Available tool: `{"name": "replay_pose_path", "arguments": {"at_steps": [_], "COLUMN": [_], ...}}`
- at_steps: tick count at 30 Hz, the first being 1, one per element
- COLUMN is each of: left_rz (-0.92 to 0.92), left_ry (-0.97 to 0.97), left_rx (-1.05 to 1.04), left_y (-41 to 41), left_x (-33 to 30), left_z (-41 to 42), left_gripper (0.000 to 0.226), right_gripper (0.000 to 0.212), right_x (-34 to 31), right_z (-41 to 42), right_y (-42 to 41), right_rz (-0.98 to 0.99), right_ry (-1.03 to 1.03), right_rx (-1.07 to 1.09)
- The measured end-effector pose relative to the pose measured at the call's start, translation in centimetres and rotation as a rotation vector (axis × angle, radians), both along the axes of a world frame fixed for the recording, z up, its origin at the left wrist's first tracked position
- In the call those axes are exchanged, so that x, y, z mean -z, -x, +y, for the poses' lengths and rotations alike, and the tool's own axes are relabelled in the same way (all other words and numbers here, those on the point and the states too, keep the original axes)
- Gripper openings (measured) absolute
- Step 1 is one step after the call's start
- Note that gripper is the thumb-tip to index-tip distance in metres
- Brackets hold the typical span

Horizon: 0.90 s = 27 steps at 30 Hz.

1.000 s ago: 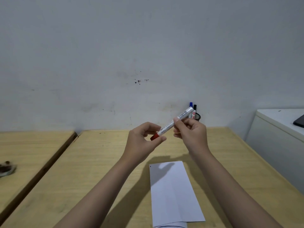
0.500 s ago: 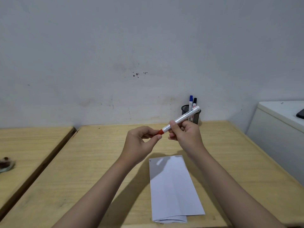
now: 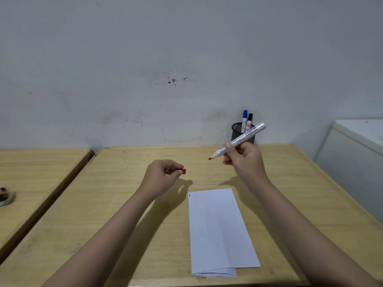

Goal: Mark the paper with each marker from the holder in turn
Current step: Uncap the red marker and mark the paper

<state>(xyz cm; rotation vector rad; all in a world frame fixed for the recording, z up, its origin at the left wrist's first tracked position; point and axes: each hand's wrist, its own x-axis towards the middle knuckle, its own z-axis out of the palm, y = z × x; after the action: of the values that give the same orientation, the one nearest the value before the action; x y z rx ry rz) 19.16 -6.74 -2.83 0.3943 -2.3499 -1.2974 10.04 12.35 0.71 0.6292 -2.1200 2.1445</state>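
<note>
— What's each hand got?
— Right hand (image 3: 244, 160) grips the uncapped red marker (image 3: 240, 139), tip pointing left above the table (image 3: 103, 204). Left hand (image 3: 161, 179) pinches its red cap (image 3: 183, 171).
— The paper (image 3: 219, 228)?
— Flat between the forearms; holder (image 3: 236, 131) by the wall

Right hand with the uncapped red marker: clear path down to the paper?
Probably yes. The right hand holds the red marker tip-down just beyond the paper, nothing lies between, and the left hand with the red cap is off to the side.
</note>
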Motion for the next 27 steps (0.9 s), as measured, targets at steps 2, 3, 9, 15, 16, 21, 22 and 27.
{"name": "replay_pose_path", "arguments": {"at_steps": [2,3,9,15,16,21,22,27], "left_rz": [-0.120,-0.172,-0.298,-0.251,-0.240,-0.104,-0.081,-0.198], "left_ry": [0.115,0.173,0.431,0.385,0.363,0.194,0.156,0.163], "left_rx": [0.000,0.004,0.075,0.086,0.083,-0.046,-0.058,0.073], "left_y": [1.0,1.5,3.2,3.0,2.8,0.7,0.1,-2.7], "left_x": [0.6,0.9,1.5,2.2,2.4,2.4,2.4,3.0], "left_z": [-0.6,-0.8,-1.1,-1.2,-1.1,-0.5,-0.2,0.8], "left_gripper": [0.015,0.016,0.016,0.022,0.027,0.030,0.025,0.037], "right_gripper": [0.019,0.018,0.018,0.017,0.017,0.017,0.018,0.013], "right_x": [0.6,0.9,2.6,3.6,3.7,4.6,4.8,5.8], "right_z": [-0.2,-0.2,-0.2,-0.6,-0.7,-1.0,-1.1,-1.5], "right_y": [0.0,0.0,-0.1,-0.3,-0.4,-1.2,-1.2,-1.9], "right_rz": [-0.017,-0.024,-0.086,-0.159,-0.174,-0.327,-0.363,-0.405], "right_ry": [-0.015,-0.026,-0.057,-0.019,-0.013,0.008,-0.005,-0.049], "right_rx": [-0.012,-0.023,-0.084,-0.109,-0.110,-0.124,-0.125,-0.114]}}
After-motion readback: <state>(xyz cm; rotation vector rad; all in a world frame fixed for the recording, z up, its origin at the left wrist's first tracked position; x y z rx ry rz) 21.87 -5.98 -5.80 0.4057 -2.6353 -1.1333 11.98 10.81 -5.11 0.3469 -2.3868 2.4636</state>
